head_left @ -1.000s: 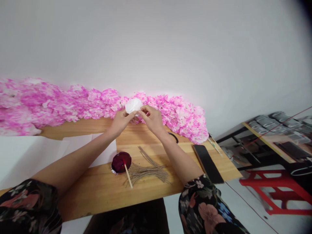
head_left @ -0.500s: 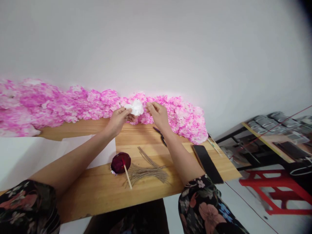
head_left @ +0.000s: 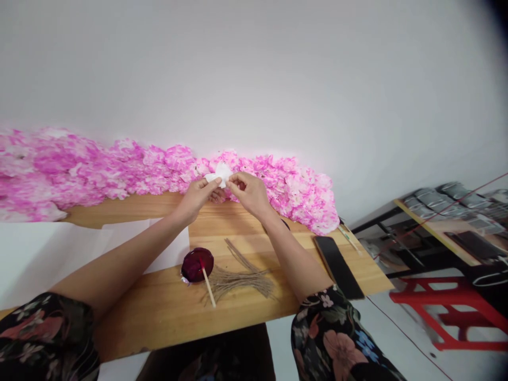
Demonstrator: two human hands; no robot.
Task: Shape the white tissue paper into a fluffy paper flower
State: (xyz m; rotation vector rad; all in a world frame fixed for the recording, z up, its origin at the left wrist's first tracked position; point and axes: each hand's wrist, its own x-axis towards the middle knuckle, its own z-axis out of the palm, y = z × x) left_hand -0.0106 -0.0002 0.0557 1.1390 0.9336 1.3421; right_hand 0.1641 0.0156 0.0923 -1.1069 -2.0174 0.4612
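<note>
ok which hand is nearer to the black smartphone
Right. The right hand is beyond the black smartphone and off to its left; the left hand is also beyond it but farther left.

- Two bare hands mid-frame: one left hand (head_left: pixel 194 198), one right hand (head_left: pixel 252 194)
- One white piece (head_left: pixel 222 170) between them
- One dark red dish (head_left: pixel 189 263), lower centre; one pale stick (head_left: pixel 209 290) in it
- Brown stems (head_left: pixel 248 283), uncountable from here
- One red stool (head_left: pixel 436 301), lower right
- One black phone (head_left: pixel 338 267), right of centre
</note>
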